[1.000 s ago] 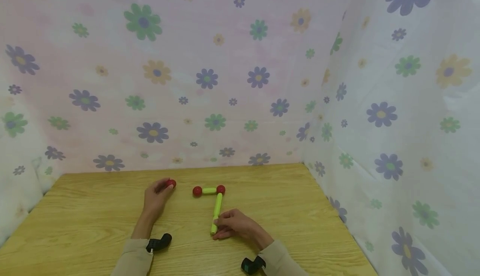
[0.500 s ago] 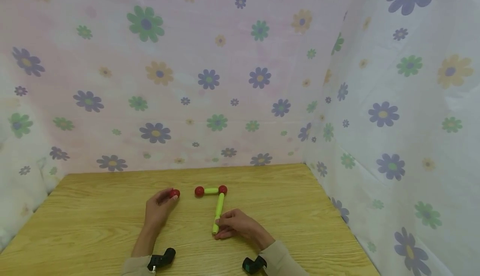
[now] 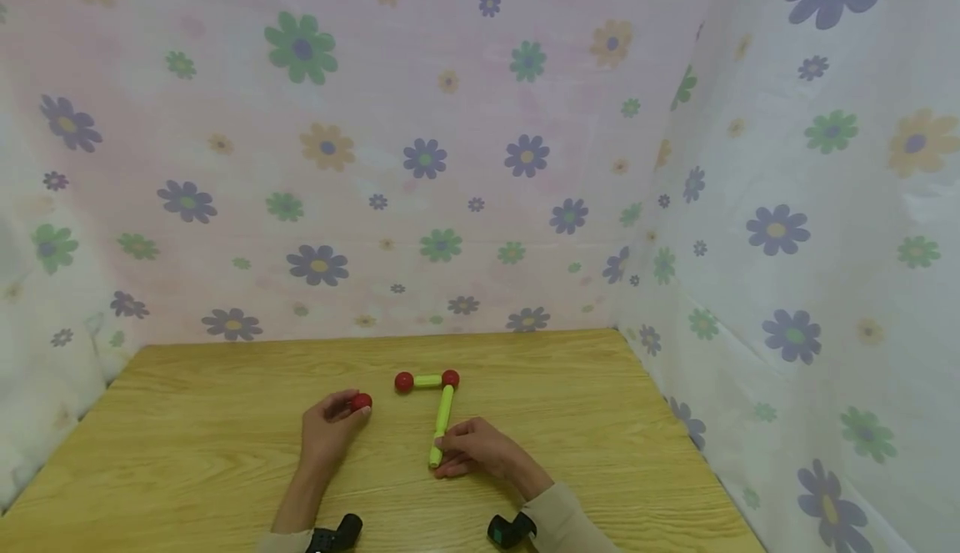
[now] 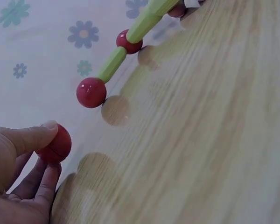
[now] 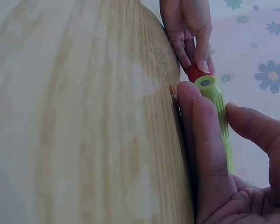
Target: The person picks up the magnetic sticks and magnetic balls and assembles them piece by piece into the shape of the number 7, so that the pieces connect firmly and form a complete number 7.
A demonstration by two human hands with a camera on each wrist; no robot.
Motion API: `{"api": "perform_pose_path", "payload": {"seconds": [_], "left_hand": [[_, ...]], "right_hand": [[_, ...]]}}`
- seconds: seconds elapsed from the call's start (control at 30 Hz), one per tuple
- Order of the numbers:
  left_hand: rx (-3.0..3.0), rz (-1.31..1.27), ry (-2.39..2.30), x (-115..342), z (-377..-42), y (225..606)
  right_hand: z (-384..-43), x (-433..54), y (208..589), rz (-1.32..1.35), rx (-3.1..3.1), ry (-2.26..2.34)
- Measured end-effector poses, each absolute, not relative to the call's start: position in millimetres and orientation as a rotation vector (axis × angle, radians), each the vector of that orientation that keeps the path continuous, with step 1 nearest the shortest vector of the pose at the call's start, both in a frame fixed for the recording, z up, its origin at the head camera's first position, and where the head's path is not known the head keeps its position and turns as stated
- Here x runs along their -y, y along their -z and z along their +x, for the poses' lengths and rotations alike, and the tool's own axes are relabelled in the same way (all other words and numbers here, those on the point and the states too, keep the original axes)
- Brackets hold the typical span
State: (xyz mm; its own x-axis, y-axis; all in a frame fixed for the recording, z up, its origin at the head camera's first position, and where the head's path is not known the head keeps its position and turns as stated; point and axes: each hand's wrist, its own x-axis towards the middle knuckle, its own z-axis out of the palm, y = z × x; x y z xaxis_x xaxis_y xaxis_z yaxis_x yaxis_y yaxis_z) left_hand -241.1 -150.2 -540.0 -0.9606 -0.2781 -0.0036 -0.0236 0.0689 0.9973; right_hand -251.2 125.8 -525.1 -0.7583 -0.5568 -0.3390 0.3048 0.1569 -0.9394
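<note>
My left hand [image 3: 327,436] pinches a glossy red ball [image 4: 57,143] between thumb and fingers, close over the table. With thumb and fingers my right hand [image 3: 480,450] holds the near part of a yellow-green magnetic rod [image 3: 444,411]. In the right wrist view that rod's free end shows a dark round centre. Its far end meets a red corner ball [image 3: 450,379]. From there a shorter yellow-green rod [image 3: 427,381] runs left to another red ball [image 3: 404,382]. Together these pieces form an angled chain. The left hand's ball is apart from the chain.
A wood-grain table [image 3: 570,394] lies under both hands. Behind it and on the right hang flower-print curtains [image 3: 480,269]. A black wrist camera [image 3: 512,530] is strapped to the right wrist, another black camera [image 3: 337,534] to the left.
My left hand has come nearer and to the right with its red ball, toward the rod's free end. The right hand and the chain have stayed nearly still, while the head view shifts slightly.
</note>
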Motion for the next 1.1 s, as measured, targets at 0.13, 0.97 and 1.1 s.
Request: {"api": "perform_pose_path", "payload": {"seconds": [0.13,0.97,1.1], "left_hand": [[2.187,0.31,1.994,146,-234,539],[2.342,0.237,2.084,134,-223,532],[2.35,0.211,2.11,128,-220,532]], "right_hand": [[-250,-125,524,-0.266,-1.807,1.666],[-263,-120,523,-0.294,-1.913,1.681],[-268,-123,526,-0.283,-1.877,1.685]]}}
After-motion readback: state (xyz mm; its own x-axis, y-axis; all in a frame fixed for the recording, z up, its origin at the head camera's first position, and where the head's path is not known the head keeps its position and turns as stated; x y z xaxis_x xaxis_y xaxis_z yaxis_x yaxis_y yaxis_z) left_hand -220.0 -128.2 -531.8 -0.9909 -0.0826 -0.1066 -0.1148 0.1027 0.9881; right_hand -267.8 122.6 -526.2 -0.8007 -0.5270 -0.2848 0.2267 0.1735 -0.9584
